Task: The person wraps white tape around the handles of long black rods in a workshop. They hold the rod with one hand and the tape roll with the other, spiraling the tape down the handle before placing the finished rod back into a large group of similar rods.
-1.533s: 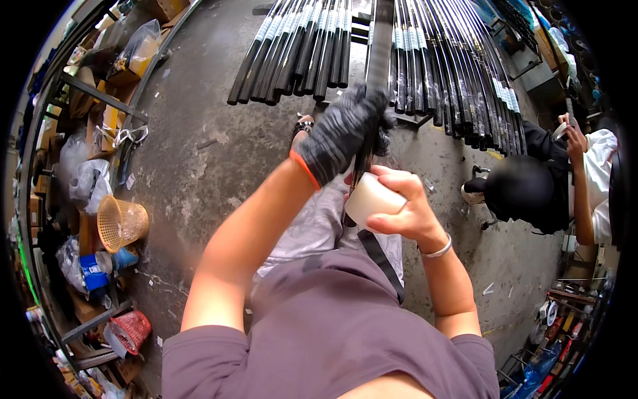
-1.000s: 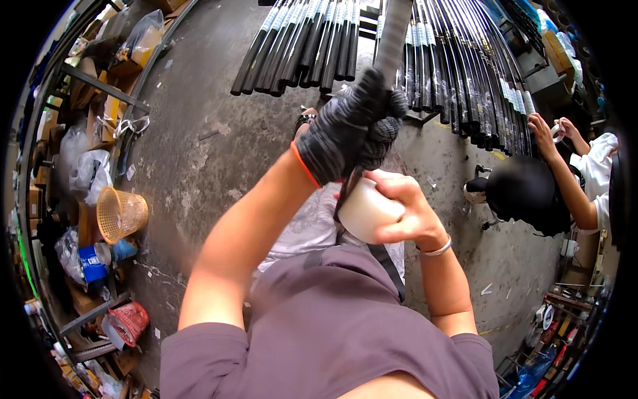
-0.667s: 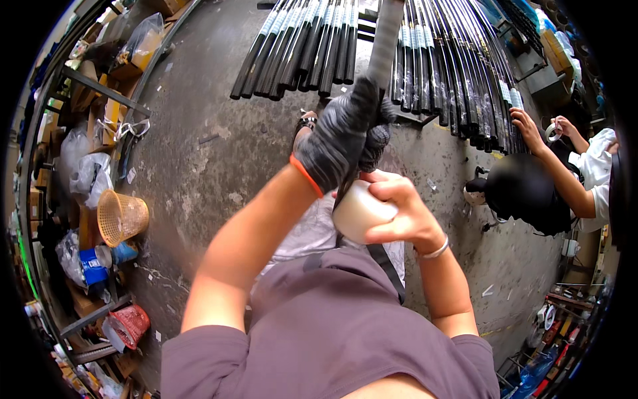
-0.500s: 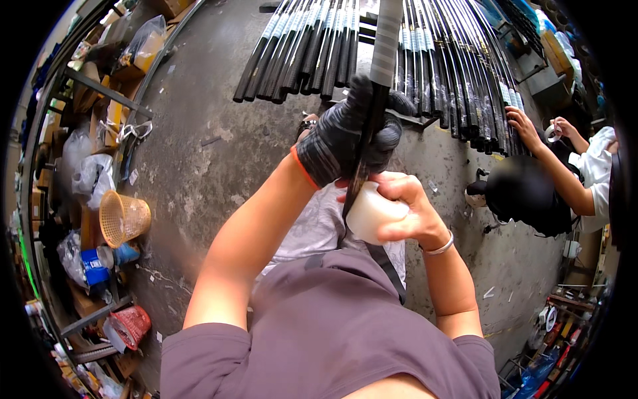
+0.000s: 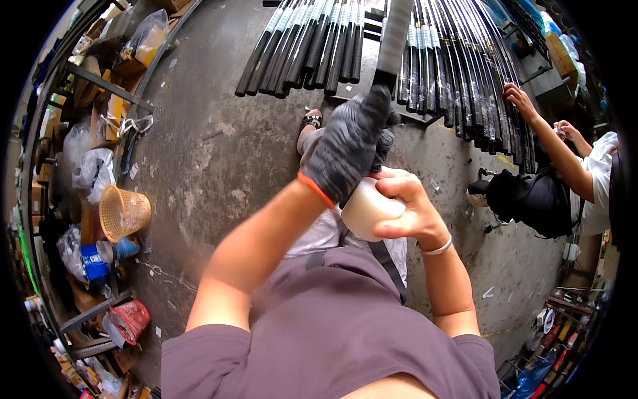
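Observation:
In a black-grey glove with an orange cuff, my left hand (image 5: 352,143) is wrapped around a black pole (image 5: 397,43). The pole has a pale greyish wrapped stretch and runs up past the top of the view; its near end is hidden behind the glove. My bare right hand (image 5: 411,203), with a bracelet at the wrist, holds a thick roll of whitish translucent tape (image 5: 369,211). The roll is just below the glove, at the pole's near end. Whether a strip of tape runs from it to the pole cannot be made out.
Ahead, several black poles (image 5: 325,56) with pale bands lie side by side on a rack. A co-worker (image 5: 551,186) at the right reaches to the poles. Cluttered shelves (image 5: 100,86), a yellow basket (image 5: 124,213) and a red basket (image 5: 129,321) line the left side.
My gloved hand has turned and rolled over the pole, covering the near end that showed before. The tape roll has shifted slightly left. The co-worker's reaching hand has moved up a little.

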The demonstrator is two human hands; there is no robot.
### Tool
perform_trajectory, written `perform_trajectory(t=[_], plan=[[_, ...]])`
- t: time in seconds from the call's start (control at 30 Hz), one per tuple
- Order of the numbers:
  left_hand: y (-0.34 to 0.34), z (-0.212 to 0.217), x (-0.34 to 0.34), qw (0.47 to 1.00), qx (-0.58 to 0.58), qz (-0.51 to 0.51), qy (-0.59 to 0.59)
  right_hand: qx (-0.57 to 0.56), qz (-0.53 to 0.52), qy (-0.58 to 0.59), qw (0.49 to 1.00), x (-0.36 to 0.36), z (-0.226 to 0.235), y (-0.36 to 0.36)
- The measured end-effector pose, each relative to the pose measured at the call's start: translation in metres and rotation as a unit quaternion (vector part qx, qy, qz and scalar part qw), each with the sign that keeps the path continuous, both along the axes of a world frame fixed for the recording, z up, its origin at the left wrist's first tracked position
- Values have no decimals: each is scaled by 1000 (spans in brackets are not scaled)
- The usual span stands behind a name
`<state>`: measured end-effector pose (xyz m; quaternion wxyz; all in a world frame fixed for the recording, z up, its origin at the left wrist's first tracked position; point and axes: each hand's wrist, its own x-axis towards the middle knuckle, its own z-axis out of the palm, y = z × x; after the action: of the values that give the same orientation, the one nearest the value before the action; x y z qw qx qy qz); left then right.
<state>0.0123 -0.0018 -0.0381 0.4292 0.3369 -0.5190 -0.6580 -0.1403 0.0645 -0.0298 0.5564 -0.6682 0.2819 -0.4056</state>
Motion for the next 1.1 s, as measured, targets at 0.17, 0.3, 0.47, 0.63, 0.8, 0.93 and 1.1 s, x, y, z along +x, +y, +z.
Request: perform_trajectory(t=[0.17,0.3,0.47,0.63,0.8,0.93,1.1], plan=[[-9,11,3,934,174,-179,258,86,26,-106,990,-4,-9,4],[0,-31,-5,993,-60,88,-57,37,-43,37,998,-10,-7,-2],[-1,26,6,953,145,-139,224,-11,45,-1,999,-19,-2,-11],[6,3,3,994,-113,-6,5,-39,-58,106,992,-19,8,-7],[12,-4,-3,996,-53,78,3,-71,-40,155,985,-9,9,-7],[9,19,0,990,96,21,103,-139,6,157,978,-16,12,-7],[5,27,10,993,101,-16,58,-9,-25,105,994,-20,15,-5]])
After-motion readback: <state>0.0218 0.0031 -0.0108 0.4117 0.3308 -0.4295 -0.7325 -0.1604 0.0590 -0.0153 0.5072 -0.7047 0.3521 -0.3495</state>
